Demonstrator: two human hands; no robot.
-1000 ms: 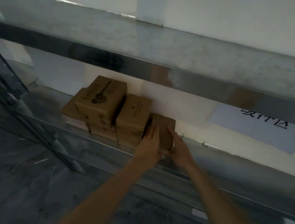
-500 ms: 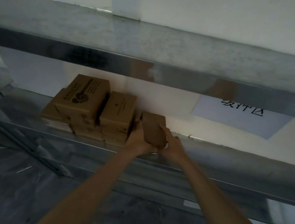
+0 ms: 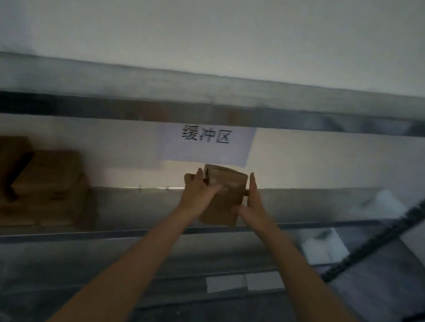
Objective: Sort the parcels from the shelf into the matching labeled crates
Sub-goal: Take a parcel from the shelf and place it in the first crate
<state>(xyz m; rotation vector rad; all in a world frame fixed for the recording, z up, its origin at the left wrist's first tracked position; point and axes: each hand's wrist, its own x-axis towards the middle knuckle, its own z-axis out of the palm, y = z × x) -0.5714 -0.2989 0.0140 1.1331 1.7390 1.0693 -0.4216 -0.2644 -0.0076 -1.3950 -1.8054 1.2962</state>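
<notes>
Two grips clasp parcel (image 3: 227, 181): left hand (image 3: 195, 192), right hand (image 3: 252, 206) | stacked boxes (image 3: 29, 184) blurred, cut off left

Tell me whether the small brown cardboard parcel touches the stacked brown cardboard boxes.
Apart: the head view shows bare metal shelf between brown parcel and stacked boxes.

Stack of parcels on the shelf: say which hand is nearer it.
Left. The left hand grips the held parcel on the side facing the stack; the right hand holds the far side.
</notes>
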